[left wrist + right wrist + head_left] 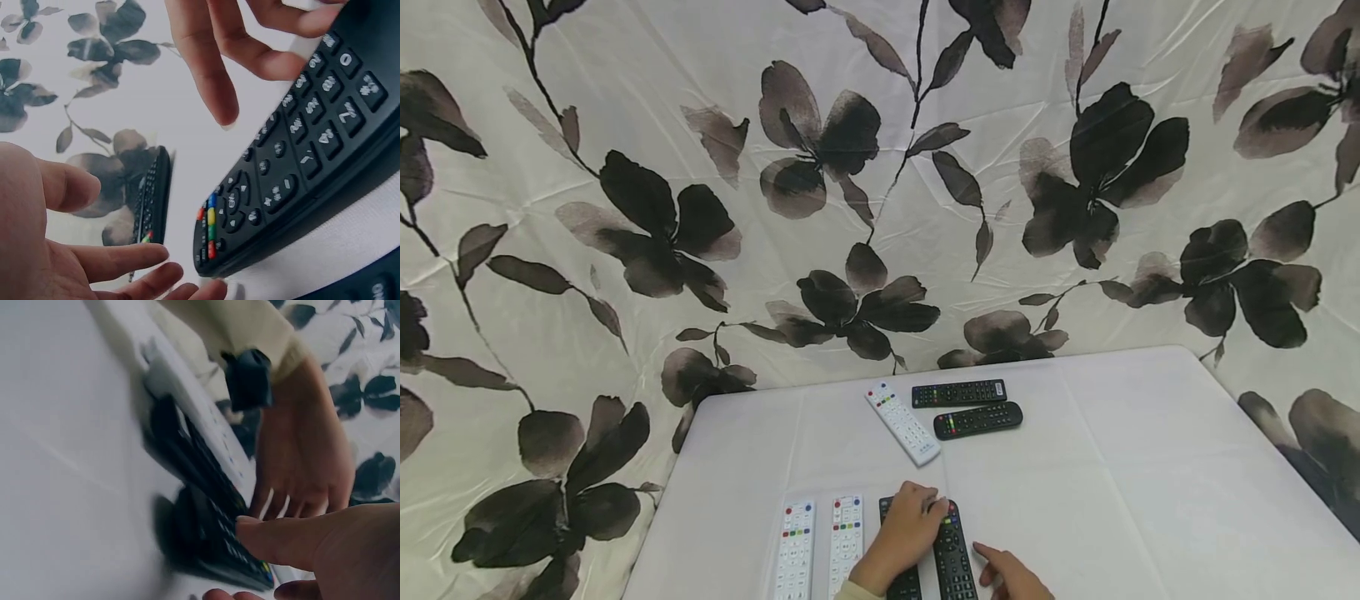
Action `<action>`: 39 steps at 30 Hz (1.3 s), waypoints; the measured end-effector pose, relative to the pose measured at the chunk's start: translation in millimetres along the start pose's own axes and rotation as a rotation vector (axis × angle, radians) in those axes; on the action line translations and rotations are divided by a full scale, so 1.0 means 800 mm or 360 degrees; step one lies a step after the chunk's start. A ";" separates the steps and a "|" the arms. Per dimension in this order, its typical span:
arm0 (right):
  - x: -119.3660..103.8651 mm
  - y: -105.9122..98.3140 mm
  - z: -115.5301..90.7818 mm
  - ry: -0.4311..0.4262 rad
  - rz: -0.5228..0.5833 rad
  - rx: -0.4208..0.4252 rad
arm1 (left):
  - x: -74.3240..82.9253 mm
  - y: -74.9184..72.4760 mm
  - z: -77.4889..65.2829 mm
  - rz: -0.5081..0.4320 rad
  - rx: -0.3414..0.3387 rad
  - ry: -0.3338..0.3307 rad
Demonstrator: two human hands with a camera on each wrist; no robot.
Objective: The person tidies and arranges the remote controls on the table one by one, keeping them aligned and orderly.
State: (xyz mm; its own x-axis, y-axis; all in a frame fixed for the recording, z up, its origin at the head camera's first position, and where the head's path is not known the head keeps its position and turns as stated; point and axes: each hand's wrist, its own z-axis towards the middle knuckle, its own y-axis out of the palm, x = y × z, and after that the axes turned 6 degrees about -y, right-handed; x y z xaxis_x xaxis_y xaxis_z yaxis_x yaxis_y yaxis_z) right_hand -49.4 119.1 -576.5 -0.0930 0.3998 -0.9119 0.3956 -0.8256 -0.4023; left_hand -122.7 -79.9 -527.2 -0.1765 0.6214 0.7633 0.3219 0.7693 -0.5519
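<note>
A black remote control (953, 558) with coloured buttons lies lengthwise near the table's front edge. Over its far end reaches my left hand (910, 529), its fingertips by the coloured buttons. In the left wrist view the thumb of that left hand (69, 181) stands apart from its loosely extended fingers. My right hand (1011, 575) is at the remote's right side; in the right wrist view its thumb (281, 540) lies close against the remote (231, 550). A second black remote (910, 583) lies to the left, partly hidden under my left hand and forearm.
Two white remotes (793, 550) lie side by side to the left. Farther back are a slanted white remote (904, 425) and two black remotes (977, 421). A white cloth covers the table (1112, 500); behind it hangs a flower-patterned sheet (985, 250).
</note>
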 end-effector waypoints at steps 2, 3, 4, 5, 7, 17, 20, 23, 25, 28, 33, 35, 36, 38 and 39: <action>-0.004 -0.011 0.001 -0.0022 0.0020 0.0043 | 0.004 -0.003 0.000 -0.0007 0.0017 0.0011; -0.006 -0.016 0.002 -0.0026 0.0010 0.0077 | 0.007 -0.004 -0.001 -0.0030 0.0032 0.0031; -0.008 -0.021 0.004 -0.0019 -0.0011 0.0105 | 0.008 -0.005 0.000 -0.0041 0.0048 0.0042; -0.010 -0.026 0.006 -0.0009 -0.0033 0.0142 | 0.010 -0.006 0.000 -0.0056 0.0062 0.0049; -0.014 -0.035 0.012 0.0050 -0.0108 0.0233 | 0.015 -0.007 0.001 -0.0096 0.0090 0.0069; -0.011 -0.094 0.053 0.0105 -0.0331 0.0537 | 0.039 0.001 0.021 -0.0330 0.0209 0.0070; -0.004 -0.113 0.069 0.0050 -0.0351 0.0593 | 0.048 0.005 0.030 -0.0412 0.0247 0.0029; 0.002 -0.128 0.087 0.0013 -0.0373 0.0655 | 0.056 0.008 0.039 -0.0496 0.0268 0.0004; 0.006 -0.137 0.098 0.0005 -0.0386 0.0691 | 0.061 0.010 0.045 -0.0548 0.0267 -0.0020; 0.012 -0.147 0.116 -0.0008 -0.0412 0.0732 | 0.068 0.014 0.055 -0.0613 0.0240 -0.0053; 0.020 -0.155 0.140 0.0014 -0.0437 0.0782 | 0.075 0.021 0.069 -0.0648 0.0146 -0.0077; 0.022 -0.156 0.148 0.0042 -0.0438 0.0798 | 0.077 0.024 0.074 -0.0648 0.0137 -0.0093; 0.023 -0.156 0.151 0.0051 -0.0436 0.0805 | 0.077 0.026 0.075 -0.0650 0.0140 -0.0107; 0.026 -0.156 0.157 0.0077 -0.0436 0.0803 | 0.079 0.029 0.080 -0.0659 0.0163 -0.0129; 0.028 -0.156 0.160 0.0090 -0.0431 0.0799 | 0.080 0.030 0.081 -0.0666 0.0176 -0.0138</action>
State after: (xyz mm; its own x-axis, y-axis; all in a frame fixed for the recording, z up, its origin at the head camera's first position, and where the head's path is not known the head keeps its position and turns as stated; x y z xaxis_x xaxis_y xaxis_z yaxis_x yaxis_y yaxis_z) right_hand -217.9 180.3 -557.1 -0.0762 0.6326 -0.7707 -0.1194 -0.7732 -0.6228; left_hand -186.8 -12.0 -513.9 -0.3495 0.2592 0.9004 0.1053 0.9657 -0.2372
